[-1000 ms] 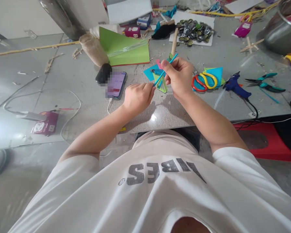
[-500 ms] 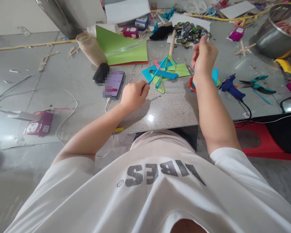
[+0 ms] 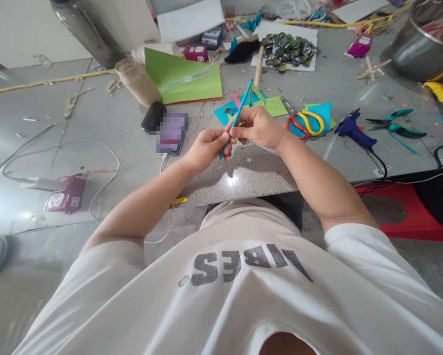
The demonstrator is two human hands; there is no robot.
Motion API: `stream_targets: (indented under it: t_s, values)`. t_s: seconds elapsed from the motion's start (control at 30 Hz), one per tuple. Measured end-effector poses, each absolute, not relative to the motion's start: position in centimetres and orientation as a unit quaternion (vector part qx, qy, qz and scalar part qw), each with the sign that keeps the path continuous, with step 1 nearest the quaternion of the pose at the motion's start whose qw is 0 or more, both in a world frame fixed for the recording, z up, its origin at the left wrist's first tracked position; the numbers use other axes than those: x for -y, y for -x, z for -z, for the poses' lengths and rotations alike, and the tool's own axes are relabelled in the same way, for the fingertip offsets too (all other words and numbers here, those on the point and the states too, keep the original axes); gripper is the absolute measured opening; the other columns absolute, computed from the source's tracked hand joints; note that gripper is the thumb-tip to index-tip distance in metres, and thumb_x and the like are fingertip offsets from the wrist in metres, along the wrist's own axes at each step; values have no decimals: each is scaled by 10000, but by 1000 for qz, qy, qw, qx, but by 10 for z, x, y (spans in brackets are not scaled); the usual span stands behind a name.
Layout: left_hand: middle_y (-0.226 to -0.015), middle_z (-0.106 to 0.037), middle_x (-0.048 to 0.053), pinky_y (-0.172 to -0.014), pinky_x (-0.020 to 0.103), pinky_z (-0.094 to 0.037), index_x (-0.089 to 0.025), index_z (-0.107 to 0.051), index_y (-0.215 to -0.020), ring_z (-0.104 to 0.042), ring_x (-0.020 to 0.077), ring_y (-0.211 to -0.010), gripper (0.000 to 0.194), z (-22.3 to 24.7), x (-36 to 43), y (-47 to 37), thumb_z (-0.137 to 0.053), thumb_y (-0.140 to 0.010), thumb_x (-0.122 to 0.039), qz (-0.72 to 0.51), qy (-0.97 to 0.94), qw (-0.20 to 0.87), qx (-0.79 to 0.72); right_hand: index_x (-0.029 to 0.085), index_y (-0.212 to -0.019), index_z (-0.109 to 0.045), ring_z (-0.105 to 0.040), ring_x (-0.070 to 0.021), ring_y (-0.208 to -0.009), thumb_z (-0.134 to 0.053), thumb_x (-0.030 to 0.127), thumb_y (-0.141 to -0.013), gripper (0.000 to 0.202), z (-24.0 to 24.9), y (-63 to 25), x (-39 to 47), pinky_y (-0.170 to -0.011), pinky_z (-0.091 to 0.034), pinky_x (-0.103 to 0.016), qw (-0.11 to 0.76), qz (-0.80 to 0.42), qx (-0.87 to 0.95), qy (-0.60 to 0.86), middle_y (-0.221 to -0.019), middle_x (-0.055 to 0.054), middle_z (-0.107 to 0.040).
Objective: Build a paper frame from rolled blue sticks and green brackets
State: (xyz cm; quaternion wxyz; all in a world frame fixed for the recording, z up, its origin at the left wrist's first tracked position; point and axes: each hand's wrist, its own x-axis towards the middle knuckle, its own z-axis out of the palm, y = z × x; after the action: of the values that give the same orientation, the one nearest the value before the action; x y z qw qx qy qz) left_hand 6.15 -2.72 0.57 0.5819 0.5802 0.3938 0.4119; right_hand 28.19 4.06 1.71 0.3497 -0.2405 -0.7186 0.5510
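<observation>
A thin blue strip [image 3: 245, 98] slants up between my two hands over the table's front part. My left hand [image 3: 206, 148] pinches it near its lower end. From the right, my right hand [image 3: 262, 129] closes its thumb and fingers on the strip just above the left fingertips. Behind the hands lie blue paper [image 3: 221, 116], green paper [image 3: 276, 105], a folded green strip [image 3: 259, 94] and a pink strip [image 3: 236, 100]. My right hand covers most of the blue cutter there. Scissors [image 3: 307, 126] with red and yellow handles rest right of my right wrist.
To the right are a blue glue gun [image 3: 354, 130], pliers [image 3: 399, 123] and a metal pot [image 3: 410, 54]. Bottle caps [image 3: 290, 52] are piled at the back. On the left are a phone [image 3: 175, 132], green card sheets [image 3: 192, 84] and a white cable [image 3: 112, 185].
My right hand has come left and down from near the bottle caps and now grips the blue strip. The scissors, covered before by my right arm, now show.
</observation>
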Motion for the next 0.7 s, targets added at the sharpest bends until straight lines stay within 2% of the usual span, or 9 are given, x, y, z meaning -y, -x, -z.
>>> stream_targets:
  t_s: [0.07,0.13,0.2,0.27,0.37,0.43,0.53,0.63,0.7]
  values:
    - [-749,-757,34,-679,283,-670,-206,-771,-922,-804,185,-686,547,-3,27,-61,-887,-1184,-672,-408,-591,574,-395,249,-878,-745,-661,-134,-671,-1150,633,-936,560,-19,-282,-38,-591,-569,-254,343,-532,737,237,-734,23,-740]
    - [-856,-825,68,-745,299,-698,-199,-784,-962,-846,195,-753,486,2,24,-60,-818,-1227,-605,-410,-605,550,-405,257,-875,-729,-685,-146,-693,-1126,617,-977,546,-24,-285,-37,-625,-593,-262,337,-510,748,257,-743,15,-728]
    - [-993,-883,85,-812,306,-708,-197,-803,-1043,-866,190,-826,292,7,19,-59,-754,-1238,-408,-422,-619,495,-441,268,-883,-708,-740,-160,-730,-1101,618,-1012,542,-34,-292,-40,-669,-622,-266,361,-488,735,302,-775,11,-734]
    - [-1131,-916,84,-881,307,-704,-206,-822,-1153,-871,185,-920,82,12,12,-57,-741,-1159,-209,-423,-636,410,-499,275,-926,-714,-807,-173,-774,-1045,590,-1079,482,-44,-303,-48,-677,-631,-265,415,-472,689,361,-856,-1,-782]
    - [-1355,-917,101,-1002,344,-703,-220,-818,-1319,-864,214,-1104,298,15,4,-57,-774,-1046,-108,-371,-665,305,-572,266,-919,-727,-828,-177,-734,-964,409,-1160,367,-50,-325,-65,-624,-618,-266,453,-461,604,466,-879,-19,-824]
    - [-1460,-888,125,-1092,391,-700,-218,-797,-1416,-849,237,-1168,392,14,-1,-58,-799,-1034,-125,-315,-684,278,-596,248,-828,-699,-791,-164,-657,-970,279,-1137,412,-46,-337,-78,-599,-614,-251,425,-454,577,529,-762,-18,-777]
    - [-1523,-839,142,-1150,423,-675,-219,-766,-1502,-822,247,-1166,485,10,-12,-64,-837,-1027,-150,-236,-720,250,-603,238,-730,-643,-746,-143,-587,-997,189,-1085,505,-33,-342,-94,-572,-616,-216,398,-441,559,578,-628,9,-677]
    - [-1486,-814,134,-1123,407,-649,-223,-751,-1465,-791,243,-1145,493,5,-26,-73,-887,-998,-151,-193,-754,233,-583,238,-696,-611,-759,-141,-596,-972,147,-1074,530,-22,-334,-100,-601,-652,-210,427,-420,540,592,-613,20,-662]
    - [-1370,-819,111,-1095,402,-629,-227,-750,-1336,-772,249,-1134,421,2,-35,-78,-935,-964,-158,-179,-768,231,-570,238,-695,-607,-798,-157,-649,-922,108,-1083,517,-18,-325,-98,-671,-702,-233,444,-406,530,597,-632,9,-683]
